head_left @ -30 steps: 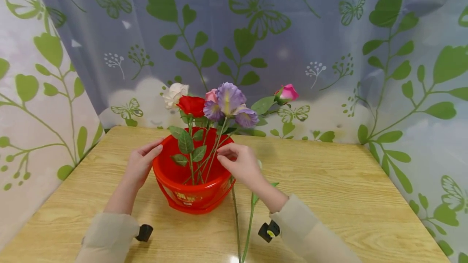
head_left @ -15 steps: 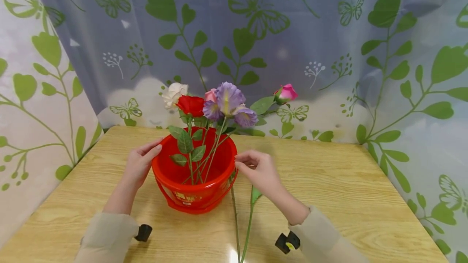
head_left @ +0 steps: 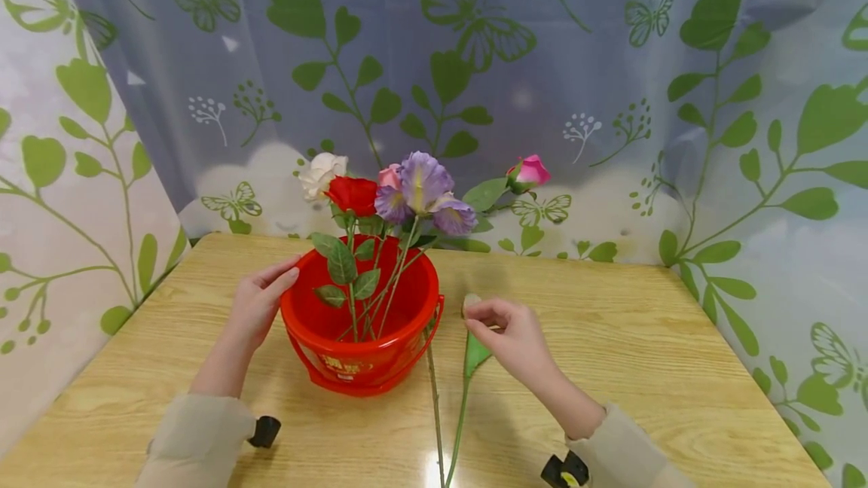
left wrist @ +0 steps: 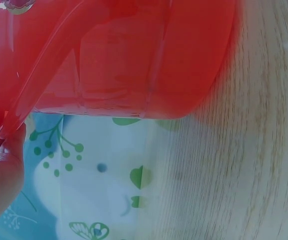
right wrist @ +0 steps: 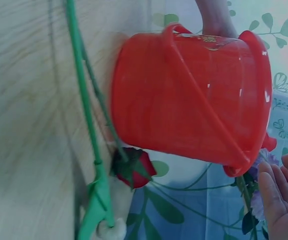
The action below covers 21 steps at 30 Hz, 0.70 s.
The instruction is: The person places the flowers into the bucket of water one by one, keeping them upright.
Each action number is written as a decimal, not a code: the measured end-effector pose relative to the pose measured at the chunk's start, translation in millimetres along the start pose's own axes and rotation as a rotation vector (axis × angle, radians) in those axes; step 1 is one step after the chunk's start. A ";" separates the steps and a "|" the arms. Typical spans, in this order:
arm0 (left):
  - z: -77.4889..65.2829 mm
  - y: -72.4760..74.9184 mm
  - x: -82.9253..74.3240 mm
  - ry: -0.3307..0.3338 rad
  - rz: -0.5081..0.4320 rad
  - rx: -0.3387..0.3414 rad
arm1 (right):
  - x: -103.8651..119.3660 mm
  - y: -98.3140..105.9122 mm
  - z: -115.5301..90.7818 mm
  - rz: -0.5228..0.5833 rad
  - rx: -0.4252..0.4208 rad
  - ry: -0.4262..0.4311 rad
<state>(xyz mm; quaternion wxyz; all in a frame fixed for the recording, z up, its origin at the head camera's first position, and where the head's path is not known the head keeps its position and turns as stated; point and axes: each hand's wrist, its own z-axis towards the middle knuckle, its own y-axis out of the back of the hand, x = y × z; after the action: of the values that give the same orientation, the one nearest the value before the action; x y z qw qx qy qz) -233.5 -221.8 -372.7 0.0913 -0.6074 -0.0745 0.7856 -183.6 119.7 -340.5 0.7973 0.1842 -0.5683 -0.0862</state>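
My left hand point(head_left: 258, 303) holds the left rim of a red bucket point(head_left: 373, 369), its thumb over the edge. My right hand point(head_left: 514, 336) is off the bucket's right side, fingers loosely bent with nothing between them. It hovers over a pale flower head point(head_left: 471, 299) whose green stem point(head_left: 463, 409) lies on the table. Inside the bucket lean a white rose point(head_left: 323, 176), a red rose point(head_left: 351, 196), a purple iris point(head_left: 424, 181) and a pink rosebud point(head_left: 532, 170). Another red rose point(right wrist: 140, 168) lies beside the bucket in the right wrist view; the bucket hides its bloom in the head view.
The wooden table point(head_left: 610, 352) meets a patterned curtain point(head_left: 515, 96) at the back. The bucket's red handle point(head_left: 434, 326) hangs down along its side. A black wrist camera point(head_left: 264, 431) sits at the left cuff, another point(head_left: 565, 469) at the right.
My right hand has drawn away from the stems in the bucket, past its rim, to the right and down over the pale flower. The left hand stays on the rim.
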 end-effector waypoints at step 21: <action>0.0 -0.7 -0.9 0.004 0.019 -0.015 | -49.9 -2.7 -23.9 0.145 0.109 -0.232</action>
<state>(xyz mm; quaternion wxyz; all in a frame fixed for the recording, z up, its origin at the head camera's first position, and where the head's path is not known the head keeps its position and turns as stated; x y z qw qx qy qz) -233.2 -221.3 -371.6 0.0794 -0.6102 -0.0742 0.7848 -178.0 139.2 -392.1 0.7192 0.1744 -0.6724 -0.0181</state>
